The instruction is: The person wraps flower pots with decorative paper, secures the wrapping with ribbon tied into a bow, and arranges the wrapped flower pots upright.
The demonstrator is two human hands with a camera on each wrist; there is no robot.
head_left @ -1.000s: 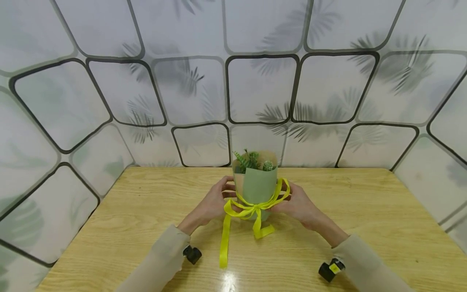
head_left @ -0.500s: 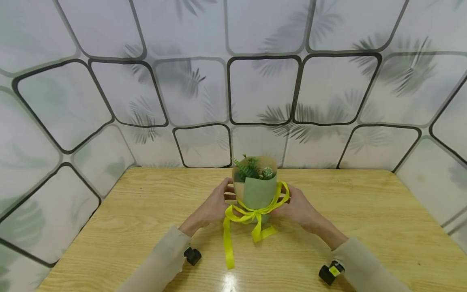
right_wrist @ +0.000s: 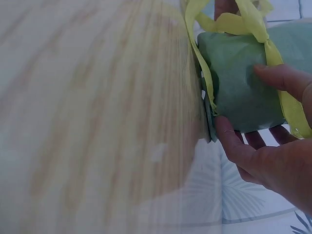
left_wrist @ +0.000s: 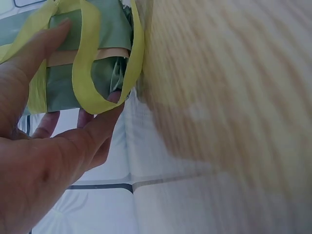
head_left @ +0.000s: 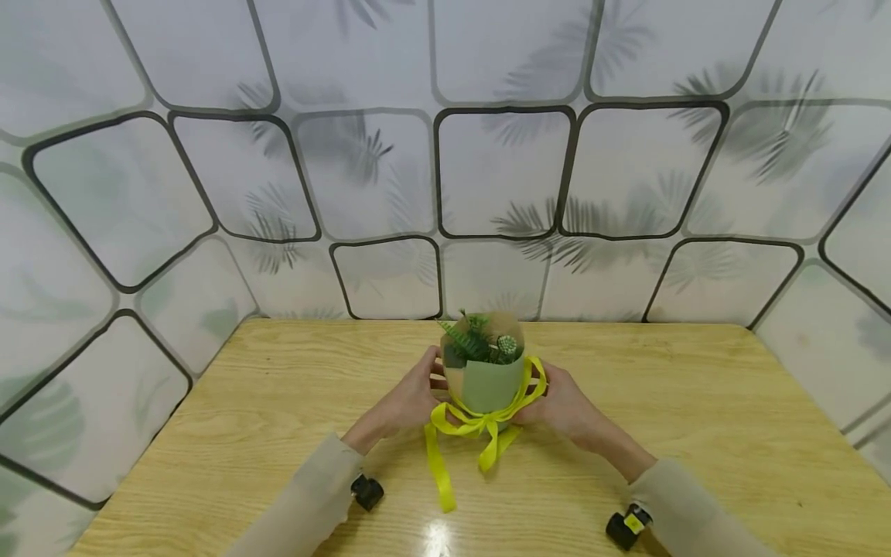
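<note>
A small bouquet of green succulents, wrapped in sage-green paper with a tan inner sheet, stands between both hands at the middle of the head view. Its top leans toward me. A yellow ribbon is tied in a bow around its lower part, with two tails hanging to the front. My left hand holds the left side, thumb in front and fingers behind. On the opposite side my right hand grips it likewise. The right wrist view shows the folded paper base close over the tabletop, a forefinger at its lower edge.
The wooden table spreads out around the bouquet. Behind it and at both sides rises a pale curtain with dark rounded outlines and leaf prints. Small black cameras sit at both wrists.
The bouquet's top has tipped toward me and lowered in the head view, showing more of the plants. Both hands keep their hold, and the ribbon tails have shifted slightly.
</note>
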